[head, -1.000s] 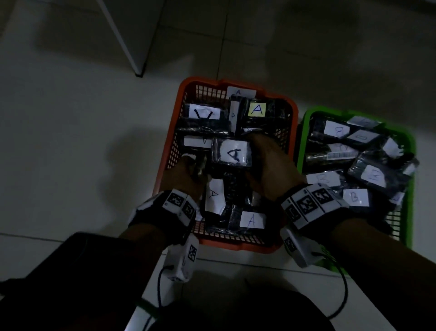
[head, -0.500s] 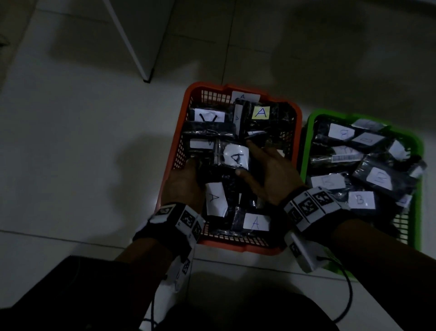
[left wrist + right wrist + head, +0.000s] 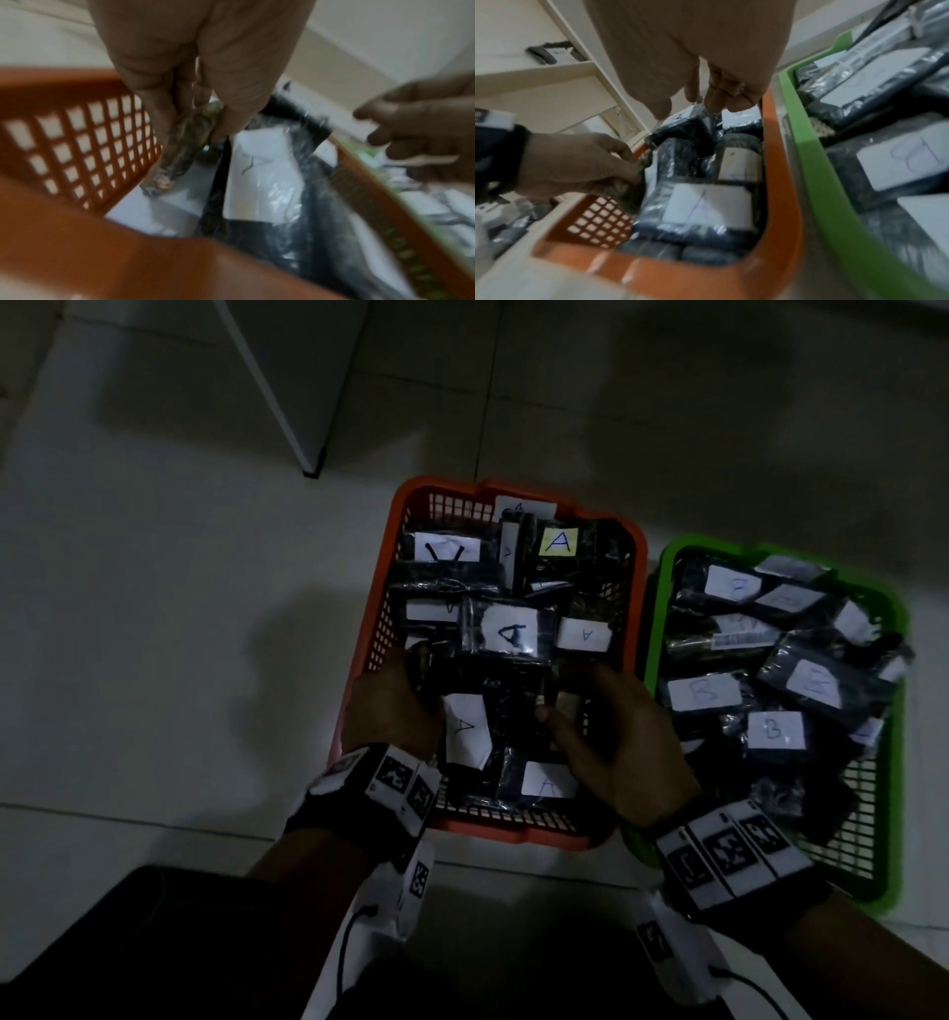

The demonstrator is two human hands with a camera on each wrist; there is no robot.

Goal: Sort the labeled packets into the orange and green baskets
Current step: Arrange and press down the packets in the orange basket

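Observation:
The orange basket holds several dark packets with white "A" labels. Beside it on the right, the green basket holds several packets labeled "B". My left hand is inside the orange basket at its left wall. Its fingers pinch a dark mottled rolled packet. My right hand hovers over the near right part of the orange basket. Its fingers hang loosely curled above the packets and hold nothing.
Both baskets stand side by side on a pale tiled floor. A white furniture leg stands at the far left. A white shelf with a dark packet shows in the right wrist view. My dark-clothed lap fills the near edge.
My right hand has drawn back from the middle "A" packet toward the near right of the orange basket. The left hand stays at the left wall with its packet.

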